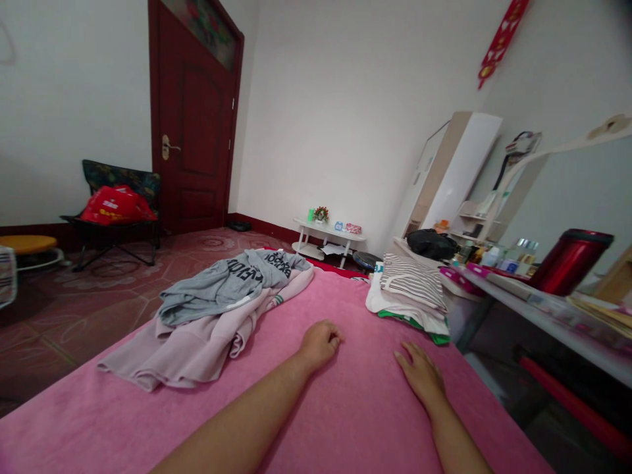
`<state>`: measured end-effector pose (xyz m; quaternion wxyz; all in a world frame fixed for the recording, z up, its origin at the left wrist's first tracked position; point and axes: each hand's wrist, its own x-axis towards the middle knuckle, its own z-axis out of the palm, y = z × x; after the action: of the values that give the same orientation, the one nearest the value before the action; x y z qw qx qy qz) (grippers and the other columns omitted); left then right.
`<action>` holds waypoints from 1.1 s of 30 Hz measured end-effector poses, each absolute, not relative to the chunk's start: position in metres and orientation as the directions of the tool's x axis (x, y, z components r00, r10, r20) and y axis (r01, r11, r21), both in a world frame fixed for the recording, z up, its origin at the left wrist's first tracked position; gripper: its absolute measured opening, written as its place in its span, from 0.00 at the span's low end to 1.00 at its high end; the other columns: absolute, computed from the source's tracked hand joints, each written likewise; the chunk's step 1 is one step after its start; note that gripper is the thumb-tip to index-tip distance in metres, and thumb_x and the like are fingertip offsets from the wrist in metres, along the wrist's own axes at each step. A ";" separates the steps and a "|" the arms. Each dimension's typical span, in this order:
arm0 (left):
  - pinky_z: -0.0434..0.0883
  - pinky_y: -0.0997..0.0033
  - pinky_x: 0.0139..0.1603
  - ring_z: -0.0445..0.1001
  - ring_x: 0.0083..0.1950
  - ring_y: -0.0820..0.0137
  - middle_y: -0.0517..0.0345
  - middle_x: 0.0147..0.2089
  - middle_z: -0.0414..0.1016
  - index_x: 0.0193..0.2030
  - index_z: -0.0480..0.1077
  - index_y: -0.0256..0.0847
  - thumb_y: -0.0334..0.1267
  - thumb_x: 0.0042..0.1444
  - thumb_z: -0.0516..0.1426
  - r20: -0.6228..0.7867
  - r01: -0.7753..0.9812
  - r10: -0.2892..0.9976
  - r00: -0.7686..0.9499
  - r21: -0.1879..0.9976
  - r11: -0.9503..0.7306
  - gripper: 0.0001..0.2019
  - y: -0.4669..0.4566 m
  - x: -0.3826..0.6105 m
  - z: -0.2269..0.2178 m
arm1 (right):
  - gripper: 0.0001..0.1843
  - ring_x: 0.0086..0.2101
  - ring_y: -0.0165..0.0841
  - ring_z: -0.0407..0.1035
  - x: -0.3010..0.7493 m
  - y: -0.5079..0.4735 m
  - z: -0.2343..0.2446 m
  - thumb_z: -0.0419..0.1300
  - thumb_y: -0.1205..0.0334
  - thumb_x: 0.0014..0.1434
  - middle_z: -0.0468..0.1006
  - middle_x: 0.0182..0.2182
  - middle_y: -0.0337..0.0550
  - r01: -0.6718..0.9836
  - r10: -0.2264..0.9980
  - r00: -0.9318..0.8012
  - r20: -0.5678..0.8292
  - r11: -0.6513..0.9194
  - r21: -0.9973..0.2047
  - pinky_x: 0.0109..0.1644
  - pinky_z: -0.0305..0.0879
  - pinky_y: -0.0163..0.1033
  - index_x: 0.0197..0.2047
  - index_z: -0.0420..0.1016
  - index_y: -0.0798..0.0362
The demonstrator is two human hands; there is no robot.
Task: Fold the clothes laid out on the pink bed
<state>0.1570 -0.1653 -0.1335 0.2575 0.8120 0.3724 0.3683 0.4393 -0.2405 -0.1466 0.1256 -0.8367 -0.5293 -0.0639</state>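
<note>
Forearms come in from the bottom edge, low over the pink bed cover (365, 421). Hands apart. Left hand (320, 343) near mid-bed, fingers loosely curled; can't tell how tightly they close, or whether it touches the cover. Right hand (422, 375) to its right and a bit nearer the camera, palm down, thumb apart from the fingers; can't confirm contact there either.

Clothes sit on both sides of the bed. Left side: lilac garment (182, 359) spread loosely, some folds at its right edge; grey garment (212, 293) with dark lettering lies rumpled on top of it. Right side, just beyond the right hand: folded stack, striped garment (415, 283) on top, white garments (388, 303) below, green cloth (440, 338) showing at the bottom.

Right of bed: tabletop (553, 329) with a red flask (573, 262), tilted in view, and small bottles (526, 249) behind. Black bag (430, 244) farther back, near the tall white cabinet (464, 171).

Far wall: low white stand (329, 228) with potted flowers (320, 214), green cup (311, 214), pink box (353, 228). Left: dark red door (197, 138), shut; folding chair (121, 174) with red bag (118, 205) on the seat; yellow-topped stool (32, 245) beside it.
</note>
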 end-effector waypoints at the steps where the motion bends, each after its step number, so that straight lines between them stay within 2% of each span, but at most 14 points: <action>1: 0.68 0.73 0.42 0.73 0.40 0.68 0.57 0.38 0.77 0.34 0.77 0.40 0.27 0.49 0.54 0.409 0.412 0.794 0.450 0.694 -0.591 0.11 -0.165 0.157 -0.134 | 0.32 0.61 0.43 0.56 0.440 -0.241 -0.146 0.43 0.47 0.61 0.63 0.62 0.51 0.904 0.872 0.426 0.243 -0.401 -0.146 0.62 0.55 0.52 0.61 0.65 0.54; 15: 0.68 0.74 0.40 0.74 0.39 0.69 0.57 0.38 0.78 0.35 0.77 0.40 0.29 0.51 0.53 0.379 0.405 0.820 0.429 0.730 -0.550 0.11 -0.158 0.159 -0.136 | 0.30 0.58 0.43 0.61 0.448 -0.237 -0.153 0.45 0.49 0.59 0.68 0.58 0.53 0.917 0.867 0.382 0.321 -0.311 -0.251 0.60 0.58 0.50 0.57 0.70 0.57; 22: 0.68 0.74 0.40 0.75 0.38 0.69 0.58 0.38 0.79 0.35 0.77 0.41 0.29 0.51 0.53 0.355 0.423 0.832 0.426 0.735 -0.530 0.11 -0.155 0.162 -0.135 | 0.23 0.55 0.41 0.66 0.451 -0.236 -0.154 0.51 0.50 0.56 0.73 0.54 0.47 0.905 0.827 0.405 0.389 -0.302 -0.300 0.58 0.62 0.45 0.51 0.75 0.50; 28: 0.67 0.73 0.41 0.75 0.40 0.68 0.58 0.39 0.79 0.36 0.77 0.42 0.30 0.51 0.53 0.341 0.436 0.839 0.423 0.735 -0.519 0.12 -0.152 0.164 -0.135 | 0.27 0.57 0.42 0.63 0.453 -0.236 -0.156 0.48 0.50 0.58 0.69 0.57 0.49 0.903 0.847 0.398 0.353 -0.295 -0.312 0.60 0.59 0.47 0.54 0.72 0.54; 33: 0.68 0.73 0.41 0.75 0.40 0.68 0.58 0.40 0.80 0.37 0.78 0.42 0.31 0.52 0.53 0.333 0.436 0.840 0.427 0.738 -0.515 0.12 -0.154 0.161 -0.133 | 0.25 0.56 0.41 0.64 0.456 -0.234 -0.159 0.50 0.50 0.57 0.71 0.56 0.49 0.902 0.837 0.397 0.377 -0.280 -0.327 0.60 0.59 0.47 0.53 0.74 0.52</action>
<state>0.1608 -0.1540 -0.1326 0.2855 0.7951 0.4015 0.3538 0.4560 -0.2342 -0.1588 0.2498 -0.7974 -0.5454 -0.0652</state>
